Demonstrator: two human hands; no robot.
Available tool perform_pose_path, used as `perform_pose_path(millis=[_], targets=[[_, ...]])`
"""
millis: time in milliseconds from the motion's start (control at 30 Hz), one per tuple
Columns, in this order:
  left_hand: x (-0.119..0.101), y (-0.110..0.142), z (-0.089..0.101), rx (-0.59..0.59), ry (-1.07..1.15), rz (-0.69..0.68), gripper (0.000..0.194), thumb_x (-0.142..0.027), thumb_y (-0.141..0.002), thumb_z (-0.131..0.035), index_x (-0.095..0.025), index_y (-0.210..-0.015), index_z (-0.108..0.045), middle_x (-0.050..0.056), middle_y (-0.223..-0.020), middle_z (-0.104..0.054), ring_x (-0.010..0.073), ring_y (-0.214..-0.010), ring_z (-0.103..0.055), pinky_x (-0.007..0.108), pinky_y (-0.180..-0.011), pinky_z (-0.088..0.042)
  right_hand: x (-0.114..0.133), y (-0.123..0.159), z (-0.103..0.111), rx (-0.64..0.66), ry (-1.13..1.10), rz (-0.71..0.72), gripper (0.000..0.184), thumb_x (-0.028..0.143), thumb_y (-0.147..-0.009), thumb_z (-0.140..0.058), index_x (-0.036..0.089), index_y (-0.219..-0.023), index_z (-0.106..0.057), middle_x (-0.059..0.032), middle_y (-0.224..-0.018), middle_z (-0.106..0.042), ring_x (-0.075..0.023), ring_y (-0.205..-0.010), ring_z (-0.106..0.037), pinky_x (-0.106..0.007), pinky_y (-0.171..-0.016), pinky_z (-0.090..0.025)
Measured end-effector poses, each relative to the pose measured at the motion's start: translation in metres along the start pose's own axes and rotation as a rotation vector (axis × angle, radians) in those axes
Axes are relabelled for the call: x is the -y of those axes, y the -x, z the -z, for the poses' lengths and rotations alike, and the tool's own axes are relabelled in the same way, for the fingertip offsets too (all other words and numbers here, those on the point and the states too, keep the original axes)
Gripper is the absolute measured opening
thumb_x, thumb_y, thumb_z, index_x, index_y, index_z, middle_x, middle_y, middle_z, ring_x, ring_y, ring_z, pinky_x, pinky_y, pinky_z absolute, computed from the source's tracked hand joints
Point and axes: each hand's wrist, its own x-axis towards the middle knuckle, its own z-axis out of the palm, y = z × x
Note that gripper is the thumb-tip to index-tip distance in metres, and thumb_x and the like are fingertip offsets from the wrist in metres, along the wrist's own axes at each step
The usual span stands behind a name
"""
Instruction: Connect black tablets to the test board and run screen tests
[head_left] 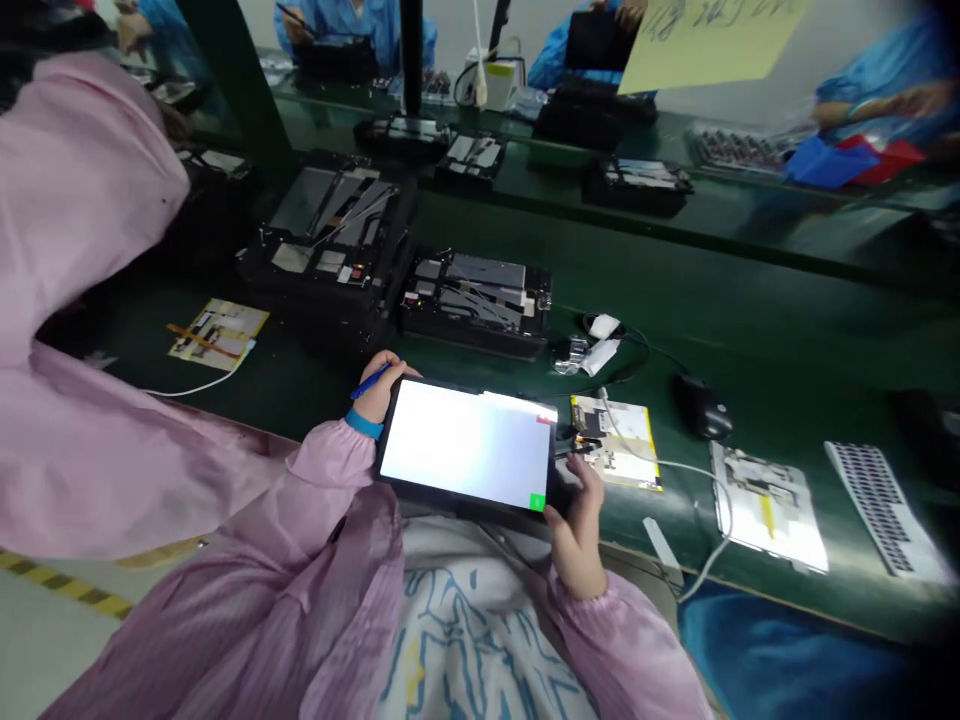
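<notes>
The tablet's glass screen is gleaming, smooth and glossy; the blue plastic pen is shining faintly; the pink sleeve is creasing as soft matt cloth; the green desk is reflecting light from its smooth top.

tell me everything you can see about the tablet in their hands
The tablet is a flat rectangular device in landscape, with a black frame and glossy-looking screen. The screen glows white, fading to pale grey, with a small green square near the lower right corner and a red mark near the upper right. The left hand and right hand hold its short edges, tilted above the green bench.
</notes>
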Motion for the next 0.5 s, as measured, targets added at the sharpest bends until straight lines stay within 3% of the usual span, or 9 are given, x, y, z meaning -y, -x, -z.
perform_pose_path(millis=[133,233,367,500], targets=[[0.002,0.001,-0.001,0.002,0.003,-0.004,0.022,-0.033,-0.072,-0.06,-0.021,-0.071,-0.042,-0.002,-0.061,-0.068,0.0153,-0.058,-0.06,0.026,-0.06,-0.042,0.026,-0.005,0.003,0.072,0.326,0.271,0.061,0.035,-0.078,-0.063,0.029,-0.135,-0.042,-0.0126,-0.133,-0.041,-0.0368,-0.125,-0.036,-0.062,-0.101,-0.03],[0.002,0.002,-0.001,0.009,-0.025,-0.011,0.022,-0.033,-0.073,-0.059,-0.021,-0.071,-0.042,-0.002,-0.063,-0.069,0.0149,-0.058,-0.06,0.026,-0.06,-0.042,0.04,-0.01,0.001,0.198,0.468,0.392,0.044,0.03,-0.079,-0.063,0.032,-0.122,-0.056,-0.0088,-0.131,-0.049,-0.0365,-0.126,-0.037,-0.066,-0.104,-0.022],[0.004,0.002,-0.001,0.01,-0.021,0.007,0.021,-0.031,-0.074,-0.059,-0.021,-0.072,-0.041,-0.002,-0.065,-0.07,0.0145,-0.058,-0.06,0.026,-0.06,-0.042,0.046,-0.016,-0.001,0.309,0.539,0.47,0.032,0.023,-0.081,-0.061,0.032,-0.112,-0.063,-0.0057,-0.13,-0.055,-0.0345,-0.128,-0.037,-0.068,-0.105,-0.017],[0.006,0.002,-0.001,0.04,0.009,0.003,0.021,-0.03,-0.074,-0.059,-0.021,-0.072,-0.041,-0.001,-0.065,-0.07,0.0147,-0.058,-0.061,0.026,-0.059,-0.042,0.047,-0.019,-0.001,0.309,0.548,0.487,0.026,0.021,-0.082,-0.062,0.033,-0.106,-0.064,-0.0041,-0.128,-0.057,-0.0334,-0.13,-0.036,-0.068,-0.106,-0.017]])
